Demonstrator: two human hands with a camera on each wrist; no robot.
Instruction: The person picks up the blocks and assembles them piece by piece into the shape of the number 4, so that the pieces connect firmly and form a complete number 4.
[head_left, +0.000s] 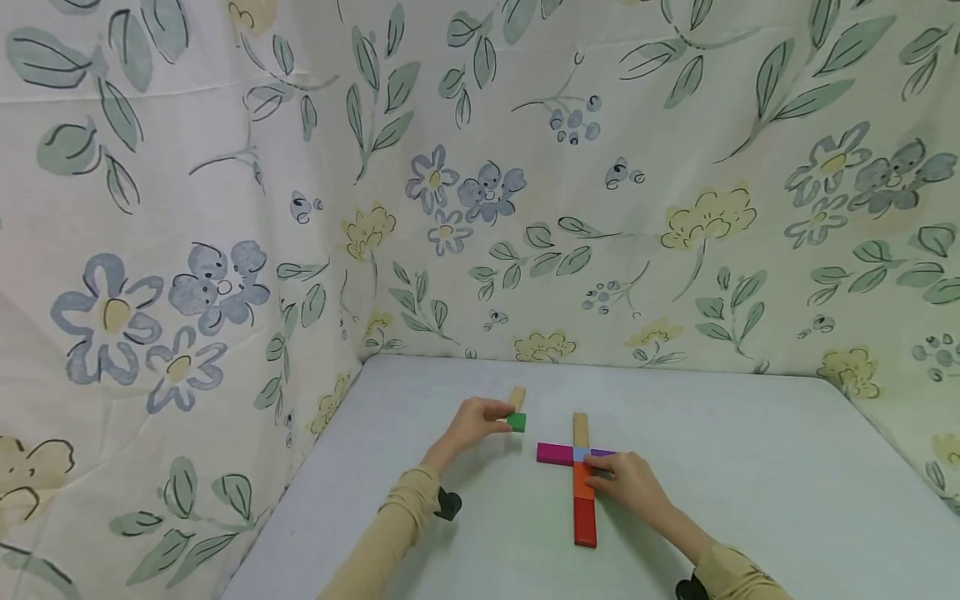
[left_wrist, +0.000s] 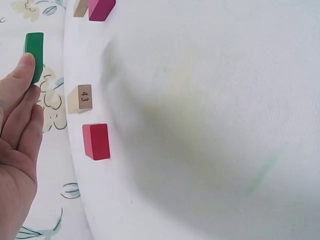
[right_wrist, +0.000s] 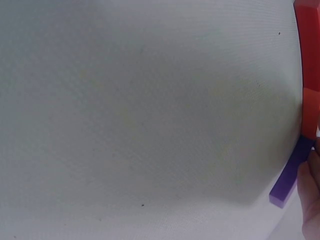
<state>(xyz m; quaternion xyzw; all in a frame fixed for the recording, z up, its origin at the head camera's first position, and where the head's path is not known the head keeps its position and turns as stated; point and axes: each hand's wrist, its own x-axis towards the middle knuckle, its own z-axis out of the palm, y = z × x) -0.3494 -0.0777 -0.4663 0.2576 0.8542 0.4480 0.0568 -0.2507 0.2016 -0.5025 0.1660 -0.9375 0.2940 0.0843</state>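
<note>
My left hand (head_left: 480, 421) pinches a green block (head_left: 517, 422) between thumb and fingers, in front of a plain wooden block (head_left: 518, 397). Its thumb lies along the green block's side in the left wrist view. My right hand (head_left: 633, 483) touches a cross-shaped row of blocks near its centre, fingertips by the light blue block (head_left: 580, 454), purple block (head_left: 603, 452) and orange block (head_left: 582, 481). A magenta block (head_left: 555, 453) forms the left arm, a wooden block (head_left: 581, 428) the top, and a red block (head_left: 585, 522) the lower end. The right hand partly covers the purple block.
The blocks lie on a white table (head_left: 750, 467). Floral cloth (head_left: 585, 183) hangs behind it and along the left. In the left wrist view, a wooden block (left_wrist: 84, 98) shows the number 43. Both wrists bear dark devices.
</note>
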